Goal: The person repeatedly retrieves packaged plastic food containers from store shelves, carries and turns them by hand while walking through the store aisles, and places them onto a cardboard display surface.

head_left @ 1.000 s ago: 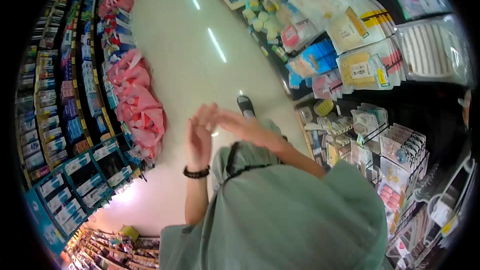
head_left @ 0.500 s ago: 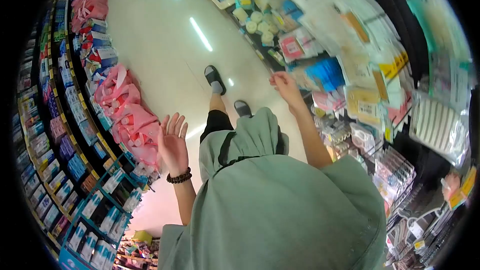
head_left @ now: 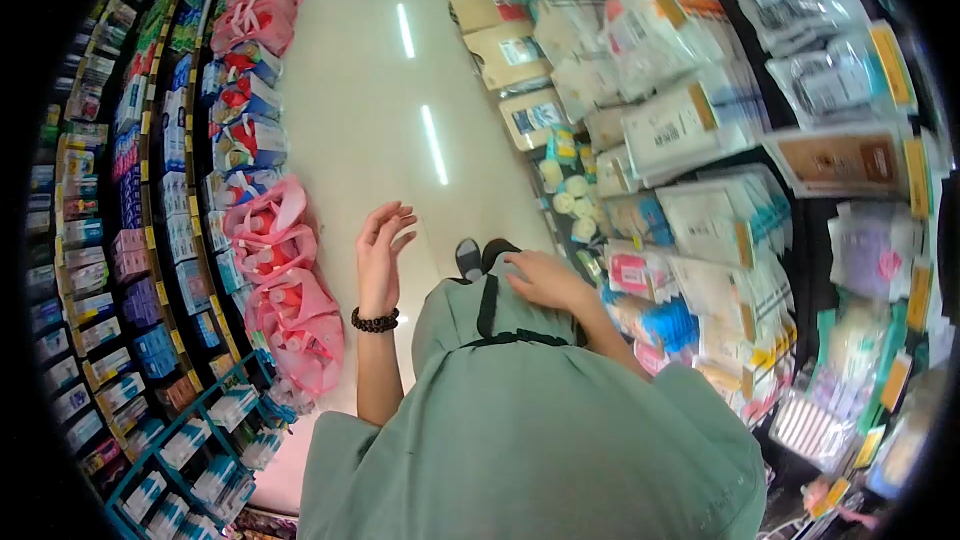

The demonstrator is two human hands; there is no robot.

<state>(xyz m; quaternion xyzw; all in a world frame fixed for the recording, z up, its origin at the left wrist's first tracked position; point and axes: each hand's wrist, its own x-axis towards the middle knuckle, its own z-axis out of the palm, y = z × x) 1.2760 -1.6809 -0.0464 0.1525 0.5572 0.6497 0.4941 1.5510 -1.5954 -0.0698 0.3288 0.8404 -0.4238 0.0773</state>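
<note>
My left hand is raised over the aisle floor, palm turned inward, its fingers loosely bent and apart with nothing in them. A dark beaded bracelet circles that wrist. In front of my green top, my right hand hangs with relaxed fingers, close to a black strap; I see nothing held in it. Whether it touches the cloth I cannot tell. Beyond the hands, a dark slide sandal shows on one foot.
Pink bags of bottles line the left shelf, which holds many boxed goods. A teal wire rack stands at lower left. Packaged goods hang along the right side, near small pale-yellow items. Shiny floor runs between.
My right hand has come in from beside the right-hand goods to the front of my top. My left hand has turned and its fingers have curled somewhat. The view has shifted along the aisle.
</note>
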